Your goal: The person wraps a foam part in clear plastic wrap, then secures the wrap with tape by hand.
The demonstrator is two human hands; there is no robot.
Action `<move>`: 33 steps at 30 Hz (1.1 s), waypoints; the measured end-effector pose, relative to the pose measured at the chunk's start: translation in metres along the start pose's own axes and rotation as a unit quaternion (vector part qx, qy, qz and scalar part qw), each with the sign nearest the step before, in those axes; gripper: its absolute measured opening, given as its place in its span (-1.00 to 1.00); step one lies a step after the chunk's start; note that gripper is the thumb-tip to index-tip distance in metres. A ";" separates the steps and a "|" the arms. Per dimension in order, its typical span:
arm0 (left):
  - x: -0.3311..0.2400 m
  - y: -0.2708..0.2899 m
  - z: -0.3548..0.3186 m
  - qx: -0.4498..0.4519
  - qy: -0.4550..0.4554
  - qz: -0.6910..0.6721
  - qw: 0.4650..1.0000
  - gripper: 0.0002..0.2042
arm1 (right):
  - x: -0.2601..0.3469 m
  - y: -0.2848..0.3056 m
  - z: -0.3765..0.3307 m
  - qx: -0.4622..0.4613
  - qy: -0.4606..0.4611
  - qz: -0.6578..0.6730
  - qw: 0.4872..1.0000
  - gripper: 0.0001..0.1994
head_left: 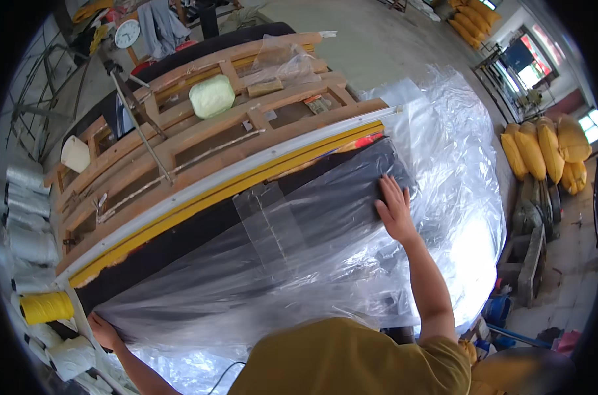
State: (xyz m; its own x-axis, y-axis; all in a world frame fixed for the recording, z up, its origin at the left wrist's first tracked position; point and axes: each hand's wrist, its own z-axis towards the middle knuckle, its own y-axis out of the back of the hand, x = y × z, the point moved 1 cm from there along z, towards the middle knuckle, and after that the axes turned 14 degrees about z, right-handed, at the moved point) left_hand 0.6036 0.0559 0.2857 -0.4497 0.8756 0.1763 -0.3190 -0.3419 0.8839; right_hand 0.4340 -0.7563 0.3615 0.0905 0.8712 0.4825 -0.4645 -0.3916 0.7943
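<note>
A large sheet of clear plastic film [200, 283] lies over a dark panel with a black edge strip [174, 240]. At the panel's far left end, my left hand [104, 331] is closed at the film's corner, and folds fan out from it. My right hand [395, 205] presses flat near the panel's right end, its fingers stretched out over the film. Clear tape [269, 220] crosses the middle of the film's upper edge. To the right, loose film [453, 171] bunches and spreads.
Behind the panel stands a wooden slatted frame [207, 151] bearing a pale green block [211, 97] and a metal rod [141, 131]. A yellow twine spool [47, 307] and white rolls [32, 245] line the left side. Yellow sacks [539, 148] stand at the right.
</note>
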 end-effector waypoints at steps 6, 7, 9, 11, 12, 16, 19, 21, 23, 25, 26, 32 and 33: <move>0.018 -0.015 0.002 -0.023 -0.009 -0.024 0.999 -0.65 | -0.052 -0.004 0.005 -0.104 -0.097 0.066 0.988 -0.72; 0.014 -0.010 0.002 -0.019 -0.003 -0.032 0.999 -0.65 | -0.056 -0.001 0.000 -0.103 -0.037 -0.035 0.993 -0.80; 0.006 -0.002 -0.001 -0.017 0.005 -0.034 0.999 -0.65 | -0.033 -0.003 0.036 -0.146 -0.027 -0.055 0.987 -0.90; 0.001 -0.001 0.000 0.009 0.025 -0.023 0.999 -0.65 | -0.012 -0.008 0.073 -0.193 0.062 0.012 0.979 -0.88; -0.003 0.000 -0.001 0.011 0.020 -0.025 0.999 -0.65 | -0.020 -0.010 0.075 -0.193 0.058 0.008 0.979 -0.88; 0.002 -0.016 0.002 0.009 0.036 -0.035 0.999 -0.65 | -0.059 -0.012 0.051 -0.202 -0.076 0.072 0.974 -0.80; 0.010 0.003 0.001 0.004 0.024 -0.039 0.999 -0.65 | -0.044 -0.007 -0.002 -0.108 -0.089 -0.078 0.987 -0.82; 0.004 0.003 0.001 0.016 0.044 -0.037 0.998 -0.65 | -0.062 -0.007 -0.006 -0.135 -0.065 -0.008 0.989 -0.91; 0.008 0.004 -0.001 0.025 0.048 -0.035 0.998 -0.64 | -0.039 -0.006 0.027 -0.181 -0.043 -0.037 0.982 -0.98; -0.001 0.002 -0.001 0.034 0.061 -0.008 0.998 -0.64 | -0.035 -0.008 0.063 -0.211 -0.008 -0.059 0.976 -0.97; 0.000 -0.002 0.000 0.016 0.038 -0.021 0.999 -0.64 | -0.039 -0.010 0.079 -0.226 0.018 -0.054 0.972 -0.95; -0.002 -0.002 -0.004 0.020 0.044 -0.045 0.998 -0.65 | -0.059 -0.018 0.102 -0.178 -0.073 -0.103 0.976 -0.84; 0.004 -0.003 -0.004 0.006 0.034 -0.069 0.997 -0.66 | -0.046 -0.017 0.092 -0.160 -0.049 -0.020 0.986 -0.81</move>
State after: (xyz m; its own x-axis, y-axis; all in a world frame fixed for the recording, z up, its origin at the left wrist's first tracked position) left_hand 0.5996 0.0591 0.2817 -0.4586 0.8883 0.0234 -0.3716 -0.2157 0.9030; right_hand 0.5187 -0.8168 0.3603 0.1925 0.8448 0.4993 -0.7117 -0.2301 0.6637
